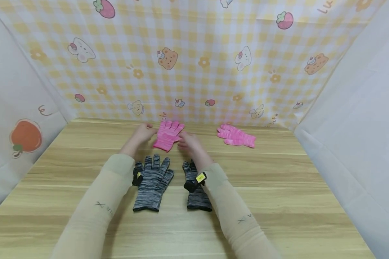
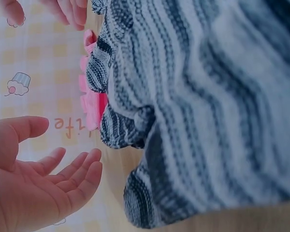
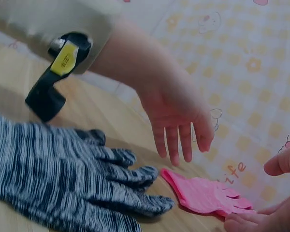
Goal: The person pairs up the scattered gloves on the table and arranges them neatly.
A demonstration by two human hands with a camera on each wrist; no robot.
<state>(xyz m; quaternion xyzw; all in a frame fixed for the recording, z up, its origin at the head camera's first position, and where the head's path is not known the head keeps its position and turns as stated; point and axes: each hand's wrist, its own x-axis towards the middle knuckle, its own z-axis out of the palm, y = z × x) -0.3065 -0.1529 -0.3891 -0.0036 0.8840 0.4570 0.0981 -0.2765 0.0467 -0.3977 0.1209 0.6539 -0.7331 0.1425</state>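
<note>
A pink knit glove [image 1: 168,136] lies on the wooden table near the back, its fingers toward the patterned cloth. My left hand [image 1: 143,133] is just left of it, apart from it, with relaxed fingers and nothing held. On the other side my right hand [image 1: 191,144] has its fingertips right at the glove's thumb. In the left wrist view my left hand [image 2: 53,179] shows its palm and loosely bent fingers. The right wrist view has my right hand [image 3: 275,208] beside the pink glove [image 3: 208,195], and the left hand [image 3: 176,106] hangs beyond it.
A second pink glove [image 1: 236,136] lies at the back right. Two grey-black striped gloves lie nearer: the left one [image 1: 152,185] under the left wrist, the right one [image 1: 197,199] partly hidden by the right forearm. Yellow checked cloth [image 1: 204,82] stands behind the table.
</note>
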